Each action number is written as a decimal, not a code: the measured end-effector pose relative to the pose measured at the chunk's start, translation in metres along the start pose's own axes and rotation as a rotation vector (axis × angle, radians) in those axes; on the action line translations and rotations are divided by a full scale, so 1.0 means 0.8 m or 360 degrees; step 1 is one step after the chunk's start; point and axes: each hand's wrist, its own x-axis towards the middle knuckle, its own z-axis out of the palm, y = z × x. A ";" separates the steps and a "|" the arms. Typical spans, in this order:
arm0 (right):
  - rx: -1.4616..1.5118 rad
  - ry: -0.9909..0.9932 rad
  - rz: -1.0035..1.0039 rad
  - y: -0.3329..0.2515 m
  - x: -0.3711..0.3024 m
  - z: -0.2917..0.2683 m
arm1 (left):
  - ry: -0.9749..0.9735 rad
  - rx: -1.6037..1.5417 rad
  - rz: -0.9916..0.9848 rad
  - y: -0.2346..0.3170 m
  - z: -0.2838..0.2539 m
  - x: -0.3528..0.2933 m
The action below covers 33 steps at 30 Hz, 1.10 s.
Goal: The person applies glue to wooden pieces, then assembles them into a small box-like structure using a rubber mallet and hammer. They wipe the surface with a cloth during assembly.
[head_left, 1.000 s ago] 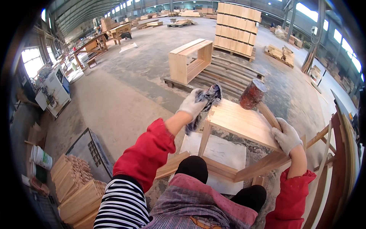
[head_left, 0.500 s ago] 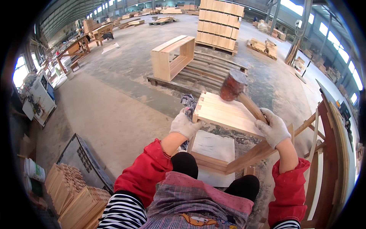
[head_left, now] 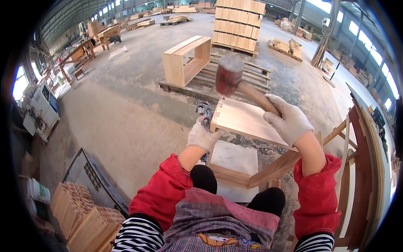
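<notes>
My right hand (head_left: pixel 289 121), in a pale work glove, grips the wooden handle of a mallet (head_left: pixel 228 77). The mallet's dark red head is slightly blurred and hangs above the far left part of a light wooden panel (head_left: pixel 247 119). This panel is one side of a wooden box frame (head_left: pixel 273 169) in front of my knees, with interlocking joints along its left edge. My gloved left hand (head_left: pixel 202 136) is closed around the frame's left corner, beside a crumpled dark cloth (head_left: pixel 204 110). Below the frame lies a whitish slab (head_left: pixel 235 156); the frame's right corner is partly behind my right forearm.
Ahead, an assembled wooden box (head_left: pixel 187 61) rests on a slatted pallet (head_left: pixel 247 73), with a tall stack of boards (head_left: pixel 237 25) behind. Jointed wooden pieces (head_left: pixel 90 214) and a grey plastic crate (head_left: pixel 98 180) lie at lower left. A wooden rack (head_left: pixel 352 180) stands close on my right.
My right hand has carried the mallet left and away from me, its head now lifted over the panel's joint end. My left hand stays at the frame's corner.
</notes>
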 end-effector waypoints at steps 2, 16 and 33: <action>0.0295 0.0190 0.0005 -0.001 -0.011 0.012 | -0.0006 -0.0025 0.0062 -0.004 0.005 0.003; 0.0390 0.0205 -0.0057 0.003 -0.042 0.031 | -0.0047 0.0037 0.0064 -0.016 0.025 0.012; 0.0028 -0.0260 0.0020 -0.010 -0.040 -0.009 | -0.0001 0.0090 0.0041 -0.022 0.013 0.011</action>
